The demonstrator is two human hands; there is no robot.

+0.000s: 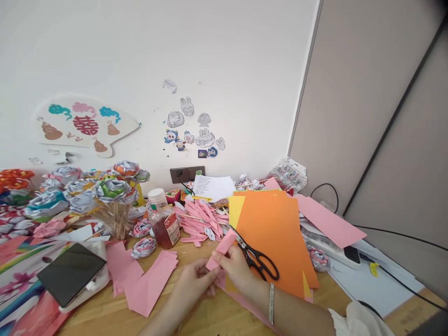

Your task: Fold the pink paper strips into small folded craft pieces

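Observation:
Between my two hands is a narrow folded strip of pink paper [224, 248], raised a little above the wooden table. My left hand [196, 278] pinches its lower end with thumb and fingers. Higher up, my right hand [235, 267] grips the strip, thumb across its face. Black-handled scissors [258, 261] lie just beyond my right hand on a stack of orange paper [273, 233], blades partly hidden. Left of my hands rest pink paper pieces [152, 282]. A pile of folded pink strips [201, 219] sits behind the hands.
A bottle of red liquid [166, 226] stands near paper flowers [114, 189] on sticks at the left. A black tablet-like device [72, 270] lies at the left front. At the right are a power strip [332, 247] with cables and white sheets [374, 284].

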